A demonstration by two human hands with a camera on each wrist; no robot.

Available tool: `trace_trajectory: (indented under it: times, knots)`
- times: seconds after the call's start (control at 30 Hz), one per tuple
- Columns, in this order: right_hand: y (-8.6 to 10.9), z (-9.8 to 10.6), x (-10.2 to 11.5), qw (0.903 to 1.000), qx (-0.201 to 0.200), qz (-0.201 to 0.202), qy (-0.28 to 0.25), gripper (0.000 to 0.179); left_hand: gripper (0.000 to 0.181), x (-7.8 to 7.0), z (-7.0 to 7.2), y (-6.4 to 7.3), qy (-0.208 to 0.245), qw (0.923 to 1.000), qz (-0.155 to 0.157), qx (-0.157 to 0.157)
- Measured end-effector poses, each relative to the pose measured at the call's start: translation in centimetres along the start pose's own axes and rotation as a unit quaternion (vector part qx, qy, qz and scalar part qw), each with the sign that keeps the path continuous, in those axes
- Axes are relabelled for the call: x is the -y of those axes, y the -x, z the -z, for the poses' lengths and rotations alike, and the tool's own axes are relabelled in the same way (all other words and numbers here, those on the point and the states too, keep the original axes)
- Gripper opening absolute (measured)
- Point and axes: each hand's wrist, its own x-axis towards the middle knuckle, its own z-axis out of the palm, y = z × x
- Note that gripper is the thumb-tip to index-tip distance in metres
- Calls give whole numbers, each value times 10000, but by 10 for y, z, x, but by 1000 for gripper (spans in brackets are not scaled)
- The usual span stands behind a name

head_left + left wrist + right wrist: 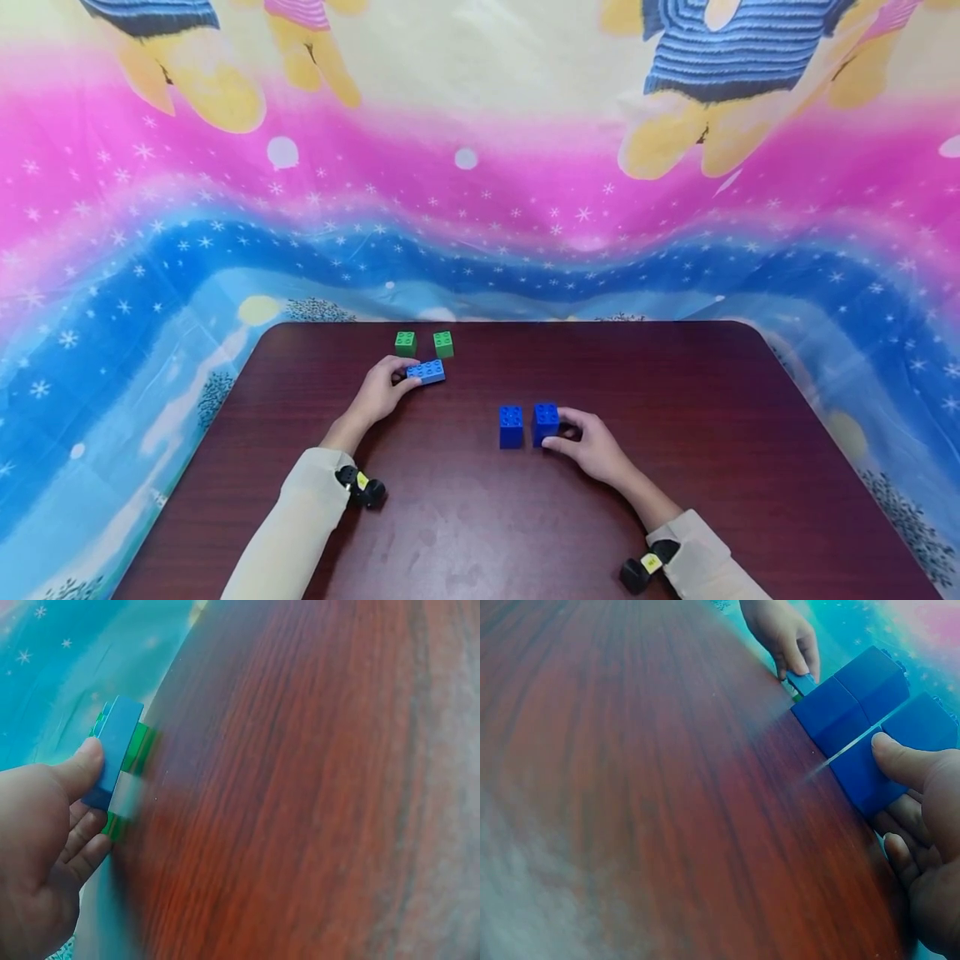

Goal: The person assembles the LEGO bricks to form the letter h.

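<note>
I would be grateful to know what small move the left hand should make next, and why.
The left hand could probably move the light blue brick over the two green blocks: it pinches the brick just on their near side, and they stand apart, with bare studs on top, so the brick might bridge them.

The left hand and right hand are bare, the left sleeve and right sleeve are long, plain and cream with soft creases, and the left camera and right camera, worn at the sleeves, are black and rounded at the tip, each with a yellow label.
</note>
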Motion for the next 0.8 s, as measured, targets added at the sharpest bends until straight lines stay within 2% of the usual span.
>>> trace_trajectory:
  times: [0.17, 0.33, 0.8]
  knots:
    - [0, 0, 2, 10000, 22, -50, -3, 40, 36, -1, 1, 3, 80, 9999, -136, 15]
    - [0, 0, 2, 10000, 23, -5, 16, 40, 35, -6, 2, 5, 156, 9989, -432, -71]
    - [1, 0, 0, 10000, 36, 18, 29, 41, 35, -37, 7, 22, 302, 9970, -695, -145]
